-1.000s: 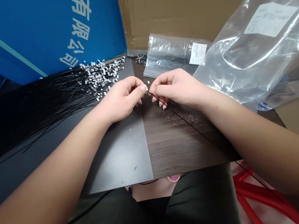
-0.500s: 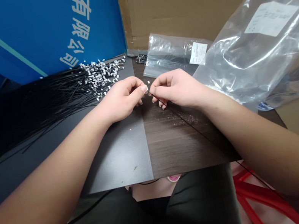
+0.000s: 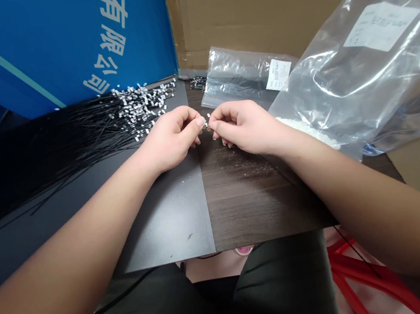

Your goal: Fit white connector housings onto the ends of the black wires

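Observation:
My left hand [image 3: 174, 140] and my right hand [image 3: 248, 127] meet fingertip to fingertip above the dark table. The left thumb and index finger pinch what looks like a small white connector, mostly covered by the fingertips. Between my right thumb and index finger is the end of a thin black wire [image 3: 351, 243], which runs back under the right forearm and hangs past the table edge. A tiny white piece [image 3: 208, 115] shows just behind the fingertips. Left of my left hand lies a thick bundle of black wires [image 3: 48, 139] with white connectors [image 3: 139, 104] on their ends.
A clear plastic bag [image 3: 342, 79] with small white pieces [image 3: 305, 129] stands on the right. Behind my right hand lies a flatter labelled bag [image 3: 238, 73]. A blue panel [image 3: 51, 39] and a cardboard box [image 3: 249, 9] rise at the back. Below right is a red frame [image 3: 378, 279].
The black wire has shifted and now lies closer under my right forearm. My fingertips have drawn slightly nearer each other, the right hand moving a little left.

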The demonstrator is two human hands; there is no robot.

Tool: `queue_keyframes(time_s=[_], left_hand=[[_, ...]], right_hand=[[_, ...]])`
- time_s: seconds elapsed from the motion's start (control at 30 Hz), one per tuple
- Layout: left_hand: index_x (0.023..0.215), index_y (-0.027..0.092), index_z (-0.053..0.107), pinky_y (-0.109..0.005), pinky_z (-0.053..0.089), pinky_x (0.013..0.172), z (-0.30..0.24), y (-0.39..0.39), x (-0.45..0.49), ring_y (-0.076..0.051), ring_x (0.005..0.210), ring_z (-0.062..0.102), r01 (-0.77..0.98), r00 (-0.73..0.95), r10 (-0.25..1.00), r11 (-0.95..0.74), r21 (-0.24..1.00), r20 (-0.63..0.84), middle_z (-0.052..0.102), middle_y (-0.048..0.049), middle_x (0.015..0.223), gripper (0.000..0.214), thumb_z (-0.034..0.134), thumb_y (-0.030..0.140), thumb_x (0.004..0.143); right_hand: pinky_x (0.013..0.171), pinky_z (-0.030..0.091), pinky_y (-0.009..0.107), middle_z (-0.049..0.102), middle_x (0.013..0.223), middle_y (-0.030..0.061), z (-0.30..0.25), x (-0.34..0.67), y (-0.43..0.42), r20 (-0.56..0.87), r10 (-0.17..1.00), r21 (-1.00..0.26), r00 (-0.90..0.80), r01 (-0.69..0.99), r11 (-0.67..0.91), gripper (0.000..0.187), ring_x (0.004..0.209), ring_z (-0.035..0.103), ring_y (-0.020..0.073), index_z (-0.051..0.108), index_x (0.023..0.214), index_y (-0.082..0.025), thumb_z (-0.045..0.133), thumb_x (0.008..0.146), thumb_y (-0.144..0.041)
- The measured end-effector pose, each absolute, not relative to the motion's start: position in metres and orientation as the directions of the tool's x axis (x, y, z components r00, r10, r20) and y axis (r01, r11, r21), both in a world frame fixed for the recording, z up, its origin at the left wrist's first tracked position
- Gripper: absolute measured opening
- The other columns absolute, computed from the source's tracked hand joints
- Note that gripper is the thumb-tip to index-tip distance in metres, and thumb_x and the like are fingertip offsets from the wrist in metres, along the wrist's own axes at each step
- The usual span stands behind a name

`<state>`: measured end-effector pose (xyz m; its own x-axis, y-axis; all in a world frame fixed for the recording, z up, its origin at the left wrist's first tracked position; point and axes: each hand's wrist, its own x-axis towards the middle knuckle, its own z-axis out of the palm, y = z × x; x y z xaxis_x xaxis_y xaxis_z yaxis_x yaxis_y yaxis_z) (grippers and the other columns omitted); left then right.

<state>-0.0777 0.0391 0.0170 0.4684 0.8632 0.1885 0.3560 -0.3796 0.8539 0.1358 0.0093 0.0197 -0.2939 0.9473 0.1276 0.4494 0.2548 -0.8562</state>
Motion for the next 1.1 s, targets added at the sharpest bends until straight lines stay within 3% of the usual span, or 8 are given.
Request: queue_keyframes(time_s=[1.1], left_hand=[[0.089,0.020,0.066,-0.029,0.049,0.067,0.0212,0.0350,-0.0765,-0.016,0.066,0.064,0.356,0.448,0.873,-0.373,0.857,0.194,0.068,-0.0012,0.072,0.025,0.073,0.042,0.098]], right_hand=[[0.056,0.051,0.025,0.071,0.080,0.0033,0.0232,0.1305,0.0076,0.015,0.967,-0.938,-0.253,0.331,0.101,0.016,0.062,0.060,0.0108,0.067,0.086,-0.019,0.074,0.098,-0.027]])
